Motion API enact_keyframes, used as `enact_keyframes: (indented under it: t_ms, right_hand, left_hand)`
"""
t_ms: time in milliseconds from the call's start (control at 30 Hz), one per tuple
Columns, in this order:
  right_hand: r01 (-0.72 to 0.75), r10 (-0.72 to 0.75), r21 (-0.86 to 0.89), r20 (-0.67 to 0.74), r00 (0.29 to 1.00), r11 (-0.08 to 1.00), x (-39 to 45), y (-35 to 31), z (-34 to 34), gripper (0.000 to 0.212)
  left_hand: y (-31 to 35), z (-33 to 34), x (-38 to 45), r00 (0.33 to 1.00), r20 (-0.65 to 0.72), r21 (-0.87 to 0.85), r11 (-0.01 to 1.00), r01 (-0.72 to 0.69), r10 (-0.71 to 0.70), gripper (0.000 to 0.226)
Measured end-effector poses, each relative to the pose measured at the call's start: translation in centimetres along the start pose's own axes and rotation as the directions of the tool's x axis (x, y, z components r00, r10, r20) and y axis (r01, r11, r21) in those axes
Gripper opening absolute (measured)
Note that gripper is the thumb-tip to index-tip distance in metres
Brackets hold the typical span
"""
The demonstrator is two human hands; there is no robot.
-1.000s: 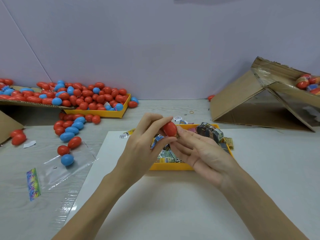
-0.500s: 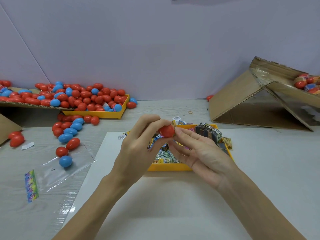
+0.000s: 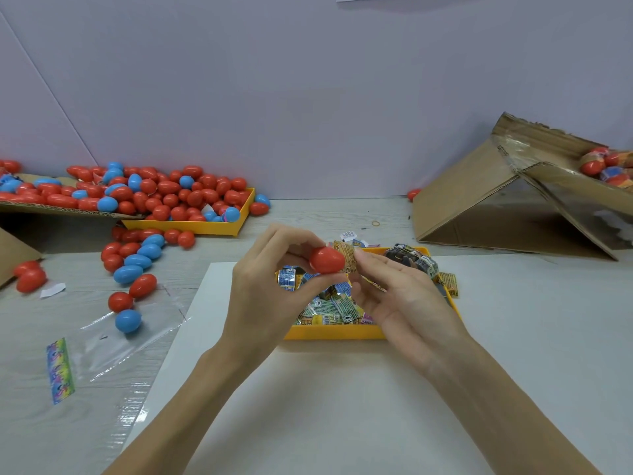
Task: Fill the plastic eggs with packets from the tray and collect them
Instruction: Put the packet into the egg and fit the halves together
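Left hand (image 3: 270,289) pinches red egg (image 3: 327,259) above tray (image 3: 335,331), right hand (image 3: 400,296) pinches a packet (image 3: 346,257) at its right end; risk: packet corner snags the seam, egg slips from fingertip grip onto desk (image 3: 342,406).

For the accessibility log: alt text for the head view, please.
Left hand holds a red plastic egg above a yellow tray of packets while the right hand pinches an orange packet against it. Red and blue eggs pile at far left.
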State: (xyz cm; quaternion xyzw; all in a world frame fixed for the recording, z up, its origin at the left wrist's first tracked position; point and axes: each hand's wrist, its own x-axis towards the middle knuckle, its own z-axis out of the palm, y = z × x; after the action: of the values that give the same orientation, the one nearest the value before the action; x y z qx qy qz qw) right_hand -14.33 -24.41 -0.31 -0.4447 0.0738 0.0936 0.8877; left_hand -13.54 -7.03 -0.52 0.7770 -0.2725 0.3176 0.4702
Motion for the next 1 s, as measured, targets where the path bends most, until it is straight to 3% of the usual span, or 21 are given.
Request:
enact_keyframes:
  t_ms: [100, 233, 333, 433, 600, 767, 867, 1000]
  right_hand:
    - [0.029, -0.029, -0.028, -0.007, 1.0, 0.999, -0.1, -0.1, -0.2, 0.012]
    - [0.057, -0.058, -0.037, -0.023, 0.998, 0.998, 0.1, -0.1, -0.3, 0.014]
    - [0.07, -0.072, -0.033, -0.046, 0.996, 0.997, 0.2, -0.1, -0.4, 0.011]
    - [0.078, -0.08, -0.046, -0.03, 0.996, 0.996, 0.2, -0.1, -0.5, 0.012]
    - [0.09, -0.093, -0.142, -0.015, 0.996, 0.986, 0.2, -0.1, -0.5, 0.032]
    - [0.077, -0.077, -0.209, 0.005, 0.997, 0.975, 0.0, -0.2, -0.5, 0.028]
    - [0.115, -0.104, -0.305, 0.052, 0.993, 0.945, -0.3, 0.0, -0.4, 0.025]
    - [0.129, -0.122, -0.3, 0.042, 0.992, 0.945, -0.1, 0.3, -0.3, 0.024]
  left_hand:
    - [0.0, 0.1, -0.2, 0.999, -0.027, -0.035, 0.999, 0.027, -0.028, 0.043]
    - [0.3, -0.2, 0.0, 0.965, -0.093, -0.211, 0.952, 0.221, -0.245, 0.037]
    - [0.6, -0.9, 0.3, 0.957, 0.063, -0.351, 0.891, 0.288, -0.285, 0.034]
    - [1.0, -1.2, 0.2, 0.95, 0.225, -0.296, 0.914, 0.278, -0.216, 0.031]
    - [1.3, -0.8, -0.1, 0.949, 0.292, -0.189, 0.965, 0.182, -0.122, 0.028]
    - [0.8, -0.8, -0.2, 0.955, 0.297, -0.016, 1.0, -0.019, 0.023, 0.028]
    - [0.3, -0.6, -0.2, 0.937, 0.308, 0.123, 0.969, -0.213, 0.167, 0.03]
    - [-0.3, -0.5, -0.2, 0.877, 0.355, 0.244, 0.873, -0.422, 0.325, 0.032]
